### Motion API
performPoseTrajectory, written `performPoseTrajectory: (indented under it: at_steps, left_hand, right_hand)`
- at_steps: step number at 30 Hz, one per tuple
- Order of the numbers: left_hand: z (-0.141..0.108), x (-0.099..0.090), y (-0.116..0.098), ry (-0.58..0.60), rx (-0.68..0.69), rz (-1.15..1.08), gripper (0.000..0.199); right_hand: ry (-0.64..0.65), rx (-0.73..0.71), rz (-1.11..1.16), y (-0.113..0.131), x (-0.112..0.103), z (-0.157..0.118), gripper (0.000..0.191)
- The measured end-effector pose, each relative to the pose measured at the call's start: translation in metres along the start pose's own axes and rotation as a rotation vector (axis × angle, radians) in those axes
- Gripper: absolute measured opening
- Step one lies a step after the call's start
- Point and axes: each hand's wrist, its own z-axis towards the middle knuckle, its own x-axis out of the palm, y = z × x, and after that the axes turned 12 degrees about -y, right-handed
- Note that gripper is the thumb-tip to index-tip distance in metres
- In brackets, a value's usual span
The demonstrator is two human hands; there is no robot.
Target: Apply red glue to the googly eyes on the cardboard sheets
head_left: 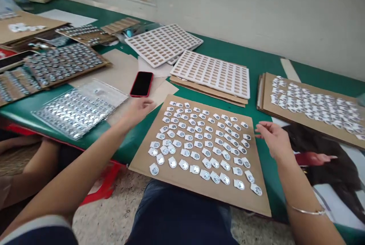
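Observation:
In front of me a brown cardboard sheet (228, 201) lies at the table edge, over my lap. Rows of small white tabs, each with a round silvery piece (194, 169), cover most of it. My left hand (139, 108) hovers by the sheet's far left corner, fingers loosely bent, with nothing visible in them. Near it lies a phone with a red case (142, 84). Just off the sheet's right edge is my right hand (272, 138), its fingers loosely curled and apart, and no held thing shows. A bracelet (308, 211) circles the right wrist.
White slotted trays (212, 72) on cardboard stand behind the sheet. More white tabs lie on a cardboard stack (313, 104) at right, near a red pointed object (312, 158). A clear bag of silvery pieces (75, 112) lies left; another person's arm (48, 157) is below.

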Motion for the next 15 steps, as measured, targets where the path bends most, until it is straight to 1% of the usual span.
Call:
performPoseTrajectory:
  at_steps: [2,3,5,7,9,13,15]
  left_hand:
    - [-0.02,-0.013,0.017,0.069,-0.224,-0.262,0.033]
    - [-0.029,-0.017,0.021,0.081,-0.309,-0.378,0.034]
    - [-0.039,-0.018,0.021,0.137,-0.391,-0.497,0.034]
    - [-0.044,-0.015,0.015,0.179,-0.441,-0.549,0.031]
    - [-0.045,-0.011,0.008,0.182,-0.48,-0.573,0.027]
    - [-0.043,-0.007,0.003,0.159,-0.463,-0.546,0.02]
    - [-0.042,-0.006,0.003,0.166,-0.471,-0.541,0.016]
  right_hand:
    - [0.017,0.205,0.169,-0.015,-0.016,-0.025,0.043]
    - [0.022,0.294,0.245,-0.02,-0.021,-0.036,0.046]
    - [0.012,0.398,0.353,-0.023,-0.027,-0.051,0.049]
    - [-0.003,0.425,0.398,-0.021,-0.03,-0.059,0.049]
    - [-0.028,0.421,0.387,-0.018,-0.033,-0.062,0.046]
    - [-0.102,0.414,0.368,-0.015,-0.038,-0.064,0.043]
    - [-0.089,0.422,0.38,-0.015,-0.04,-0.065,0.043]
